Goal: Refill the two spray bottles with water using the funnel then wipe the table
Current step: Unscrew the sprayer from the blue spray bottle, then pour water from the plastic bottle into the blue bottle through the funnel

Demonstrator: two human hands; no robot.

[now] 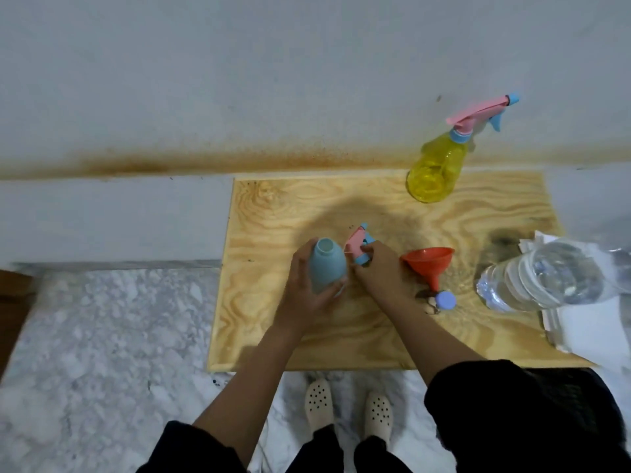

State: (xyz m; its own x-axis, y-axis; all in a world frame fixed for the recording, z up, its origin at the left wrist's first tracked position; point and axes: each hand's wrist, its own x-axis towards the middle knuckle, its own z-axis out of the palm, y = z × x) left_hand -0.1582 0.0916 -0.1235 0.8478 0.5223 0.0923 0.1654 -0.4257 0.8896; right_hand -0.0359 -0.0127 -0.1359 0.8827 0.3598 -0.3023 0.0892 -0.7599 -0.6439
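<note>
Wooden counter, mid-frame: left hand, fingers wrapped round open blue bottle; right hand, fingers pinching pink sprayer; funnel right; yellow bottle upper right.

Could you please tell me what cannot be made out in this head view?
Head view:
- blue bottle: opaque, so its fill level is hidden; the left hand covers its lower side.
- spray head: its lower part is behind the right hand.
- water bottle: blurred; its water level is unclear.
- white sheets: cut off by the right edge; paper or cloth, unclear.
</note>
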